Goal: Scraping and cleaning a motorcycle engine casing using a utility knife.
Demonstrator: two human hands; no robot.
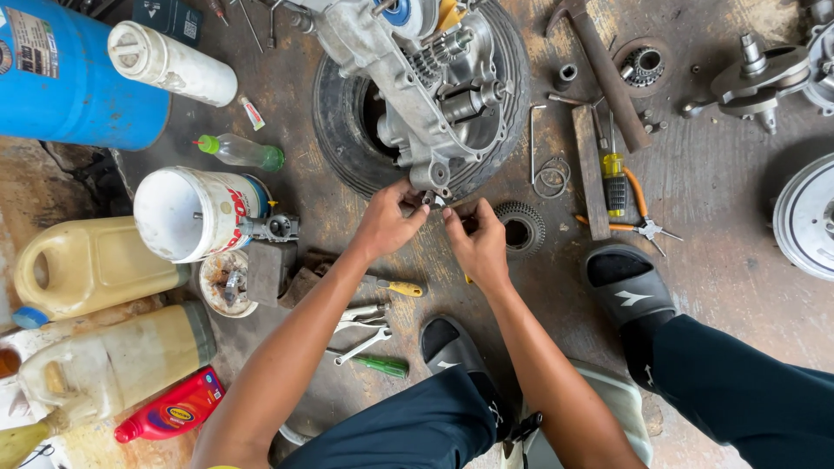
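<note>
Dark trouser legs and two black slide sandals (627,287) are seen nearest the lens, with both forearms stretched away from them toward the middle of the floor. Between the two hands a small metal part (437,201) is pinched: the left hand (388,221) is closed on it from the left and the right hand (479,243) from the right, fingertips nearly meeting. Whether one hand alone bears it cannot be told, and its long axis is too small to be read. The part is held just below the lowest lug of the grey engine casing (426,78), which is laid across a black tyre (343,130); the casing thus lies straight ahead of both grips, and the left hand is slightly nearer to it. A toothed gear ring (521,227) is seen just right of the right hand, and a yellow-handled screwdriver (398,287) beneath the left wrist.
</note>
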